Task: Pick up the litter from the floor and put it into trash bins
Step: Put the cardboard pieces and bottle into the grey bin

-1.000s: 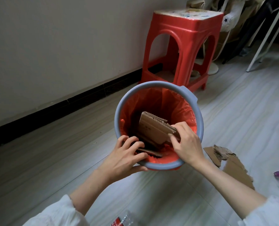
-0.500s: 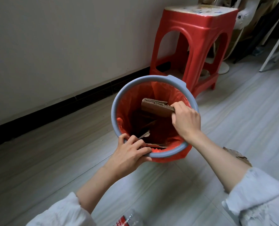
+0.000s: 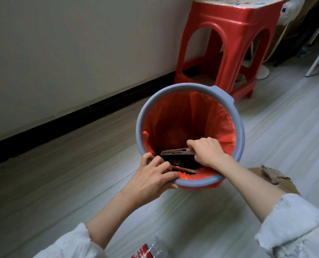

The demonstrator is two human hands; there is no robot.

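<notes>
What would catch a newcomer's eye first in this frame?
The blue-rimmed trash bin with its bright orange liner, mid-floor by the wall. Inside it the right hand grips a folded cardboard piece, while the left hand holds the near rim. Behind stands a red plastic stool.

Location type: domestic room. Indicators: pale wood-grain plank floor (image 3: 61, 192); plain wall (image 3: 71, 43) with black skirting (image 3: 80, 116); red plastic stool (image 3: 229, 43) at 1 o'clock; household bin (image 3: 238, 131) lined with an orange bag (image 3: 173, 112).
</notes>
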